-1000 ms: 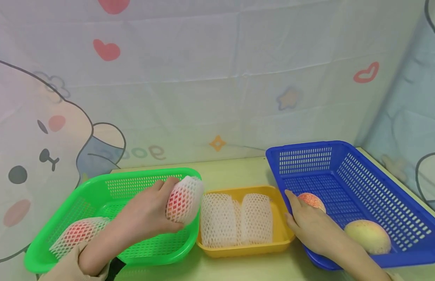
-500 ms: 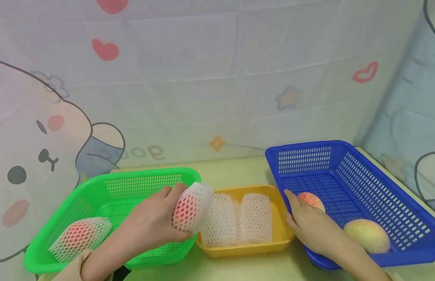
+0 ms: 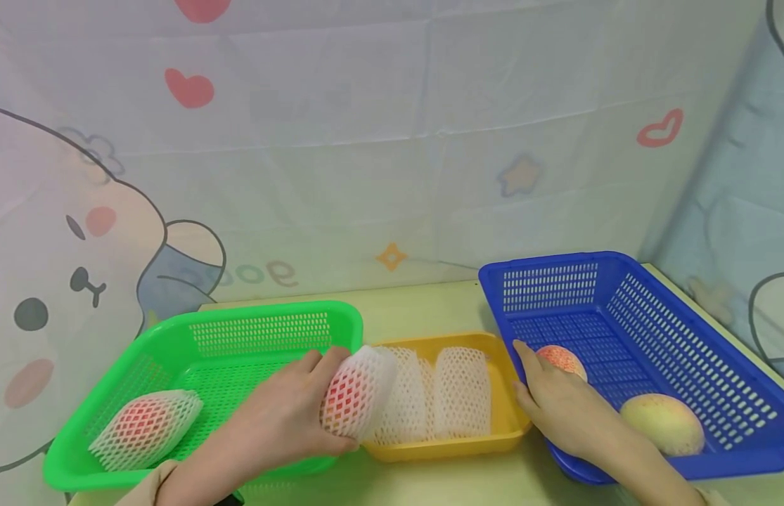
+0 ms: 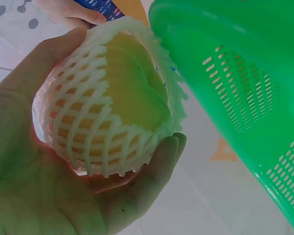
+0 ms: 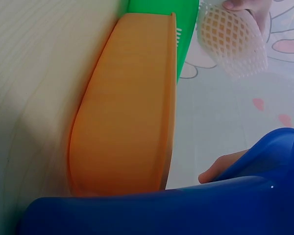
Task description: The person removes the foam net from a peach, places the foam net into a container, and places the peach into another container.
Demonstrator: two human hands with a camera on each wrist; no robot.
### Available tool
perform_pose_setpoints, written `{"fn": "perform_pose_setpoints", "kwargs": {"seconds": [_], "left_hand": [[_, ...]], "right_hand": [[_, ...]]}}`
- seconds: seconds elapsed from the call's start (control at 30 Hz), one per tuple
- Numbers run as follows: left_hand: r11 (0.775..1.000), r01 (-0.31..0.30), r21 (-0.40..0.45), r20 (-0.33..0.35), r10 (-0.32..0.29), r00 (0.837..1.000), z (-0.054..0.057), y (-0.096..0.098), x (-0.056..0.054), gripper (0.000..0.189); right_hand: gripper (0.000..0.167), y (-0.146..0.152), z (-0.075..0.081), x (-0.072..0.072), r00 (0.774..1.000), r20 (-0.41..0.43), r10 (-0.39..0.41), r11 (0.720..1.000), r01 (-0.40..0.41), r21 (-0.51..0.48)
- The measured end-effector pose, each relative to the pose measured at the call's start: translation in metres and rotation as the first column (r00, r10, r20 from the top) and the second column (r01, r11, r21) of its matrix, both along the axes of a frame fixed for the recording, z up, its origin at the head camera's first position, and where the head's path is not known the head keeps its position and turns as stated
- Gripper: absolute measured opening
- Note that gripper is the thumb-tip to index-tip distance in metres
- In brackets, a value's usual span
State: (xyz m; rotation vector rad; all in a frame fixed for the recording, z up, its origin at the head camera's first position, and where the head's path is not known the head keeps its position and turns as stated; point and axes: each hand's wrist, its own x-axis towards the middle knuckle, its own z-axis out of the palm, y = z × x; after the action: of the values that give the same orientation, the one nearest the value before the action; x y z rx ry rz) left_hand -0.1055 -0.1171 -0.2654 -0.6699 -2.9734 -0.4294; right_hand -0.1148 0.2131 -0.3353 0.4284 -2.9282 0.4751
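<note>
My left hand [image 3: 297, 407] grips a peach [image 3: 347, 397] wrapped in a white foam net. It is between the green basket [image 3: 265, 314] and the yellow tray [image 3: 508, 422], overlapping both in the head view. In the left wrist view, bare yellow peach skin [image 4: 132, 83] shows through the net's open end, with thumb and fingers around the sides. My right hand [image 3: 569, 407] rests at the left rim of the blue basket [image 3: 550, 265], its forefinger and thumb lying over the rim and its other fingers hidden. A red peach [image 3: 561, 360] lies just beyond that hand.
Inside the green basket, another netted peach [image 3: 145, 429] lies at the near left. White foam nets [image 3: 463, 393] stand in the yellow tray. A yellowish fruit [image 3: 662, 425] sits at the blue basket's near end. A printed cloth [image 3: 392, 140] hangs behind the table.
My left hand has moved right and slightly down with the netted peach, from over the green basket to the yellow tray's left edge. The right hand has stayed at the blue rim.
</note>
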Motion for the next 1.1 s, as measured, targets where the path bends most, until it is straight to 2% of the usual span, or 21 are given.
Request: {"fn": "perform_pose_setpoints", "kwargs": {"seconds": [0.23,0.53,0.8,1.1], "left_hand": [[1.0,0.022,0.022,-0.027,-0.021,0.999,-0.005,0.0,0.004,0.085],[0.997,-0.011,0.071,0.022,0.01,1.0,-0.007,0.001,0.009,0.086],[0.993,0.01,0.115,0.03,-0.013,0.999,-0.012,0.009,0.008,0.087],[0.989,0.024,0.145,-0.003,-0.023,1.0,-0.022,0.018,0.008,0.086]], "right_hand": [[0.056,-0.001,0.0,0.001,1.0,-0.001,-0.003,1.0,0.003,-0.001],[0.056,-0.001,-0.002,0.002,1.0,0.016,-0.006,1.0,0.006,0.002],[0.056,-0.001,-0.004,0.002,1.0,-0.01,-0.013,1.0,0.013,0.008],[0.056,-0.001,-0.001,0.0,1.0,-0.013,-0.012,1.0,0.012,0.006]]}}
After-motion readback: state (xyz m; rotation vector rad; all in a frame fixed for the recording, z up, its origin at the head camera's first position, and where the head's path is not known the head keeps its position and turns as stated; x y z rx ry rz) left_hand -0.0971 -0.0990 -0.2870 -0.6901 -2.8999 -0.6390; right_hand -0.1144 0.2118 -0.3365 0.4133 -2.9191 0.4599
